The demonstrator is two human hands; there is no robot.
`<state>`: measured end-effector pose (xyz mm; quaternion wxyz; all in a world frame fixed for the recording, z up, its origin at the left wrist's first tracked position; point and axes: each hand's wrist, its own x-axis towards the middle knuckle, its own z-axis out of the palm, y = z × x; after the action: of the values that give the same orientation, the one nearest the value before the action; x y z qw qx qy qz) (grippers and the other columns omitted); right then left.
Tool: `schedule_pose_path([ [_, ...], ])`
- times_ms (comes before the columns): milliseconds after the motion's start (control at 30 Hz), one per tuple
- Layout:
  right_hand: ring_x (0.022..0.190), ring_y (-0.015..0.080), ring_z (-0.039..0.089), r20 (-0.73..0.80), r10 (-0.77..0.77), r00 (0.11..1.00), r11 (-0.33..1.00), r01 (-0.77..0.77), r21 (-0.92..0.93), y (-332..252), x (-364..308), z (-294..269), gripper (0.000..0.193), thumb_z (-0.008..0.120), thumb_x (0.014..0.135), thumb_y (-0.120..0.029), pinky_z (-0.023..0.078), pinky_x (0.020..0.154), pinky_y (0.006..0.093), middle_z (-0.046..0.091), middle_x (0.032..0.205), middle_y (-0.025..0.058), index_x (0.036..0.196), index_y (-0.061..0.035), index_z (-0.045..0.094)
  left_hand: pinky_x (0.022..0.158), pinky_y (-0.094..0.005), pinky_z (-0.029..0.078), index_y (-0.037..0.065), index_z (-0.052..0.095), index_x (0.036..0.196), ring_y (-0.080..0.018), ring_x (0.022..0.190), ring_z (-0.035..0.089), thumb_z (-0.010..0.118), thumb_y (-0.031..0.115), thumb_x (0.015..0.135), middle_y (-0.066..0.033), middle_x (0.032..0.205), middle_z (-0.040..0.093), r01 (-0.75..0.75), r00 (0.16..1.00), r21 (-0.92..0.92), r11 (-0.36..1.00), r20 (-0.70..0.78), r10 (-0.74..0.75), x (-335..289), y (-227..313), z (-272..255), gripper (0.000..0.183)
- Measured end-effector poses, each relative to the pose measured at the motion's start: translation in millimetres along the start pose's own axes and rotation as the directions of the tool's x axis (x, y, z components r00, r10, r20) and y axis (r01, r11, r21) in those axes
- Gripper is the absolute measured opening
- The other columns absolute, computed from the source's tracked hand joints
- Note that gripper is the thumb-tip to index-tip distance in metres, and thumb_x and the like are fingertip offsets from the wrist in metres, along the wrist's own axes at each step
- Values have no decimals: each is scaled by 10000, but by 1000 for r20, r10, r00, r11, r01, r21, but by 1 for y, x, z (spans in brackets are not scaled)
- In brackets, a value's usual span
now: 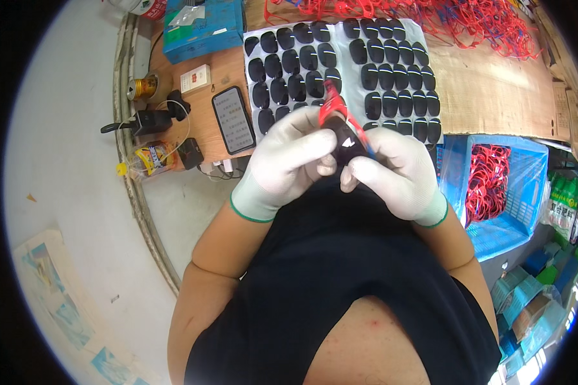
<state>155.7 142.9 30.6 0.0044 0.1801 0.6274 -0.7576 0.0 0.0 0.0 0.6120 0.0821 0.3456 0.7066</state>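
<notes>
Between my two gloved hands, in front of my chest, is a red sunglasses frame [332, 106] with a dark, shiny lens [349, 142] at it. My left hand [286, 154], in a white glove with a green cuff, pinches the frame and lens from the left side. From the right, my right hand [397, 172], gloved alike, grips the other side with thumb and fingers. Whether the lens is fully seated in the rim cannot be made out. Just beyond my hands, rows of loose dark lenses [379, 76] lie on a white sheet [341, 61].
A heap of red frames [488, 25] lies at the table's far right. At right stands a blue crate [526, 192] holding red glasses [488, 183]. To the left are a phone [234, 120], a small white box [195, 78], a blue box [203, 32], a bottle [151, 160] and cables.
</notes>
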Motion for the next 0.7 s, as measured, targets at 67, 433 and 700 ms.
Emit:
schedule_pose_path([
  [67, 850, 141, 691, 78, -59, 995, 998, 57, 23, 0, 4, -2, 206, 557, 963, -55, 535, 818, 261, 712, 922, 122, 1115, 42, 657, 541, -197, 390, -9, 601, 1156, -49, 620, 477, 633, 168, 957, -68, 863, 638, 42, 998, -181, 983, 62, -31, 1, 1, 2, 268],
  [433, 611, 151, 636, -211, -228, 951, 969, 200, -145, 15, 5, 20, 174, 486, 982, -56, 496, 607, 275, 638, 677, 82, 931, 41, 622, 601, -218, 440, -41, 600, 1153, -106, 667, 539, 580, 191, 995, -106, 911, 663, -18, 999, -66, 998, -44, 16, 4, -9, -3, 281],
  [700, 495, 246, 592, -166, -473, 865, 798, 341, -496, 15, 3, 17, 96, 557, 916, -27, 464, 505, 334, 583, 601, 82, 856, 1, 627, 600, -218, 421, -40, 608, 1110, -93, 662, 525, 611, 233, 971, -61, 872, 641, 43, 999, -6, 999, -23, -44, 7, -12, -8, 306],
])
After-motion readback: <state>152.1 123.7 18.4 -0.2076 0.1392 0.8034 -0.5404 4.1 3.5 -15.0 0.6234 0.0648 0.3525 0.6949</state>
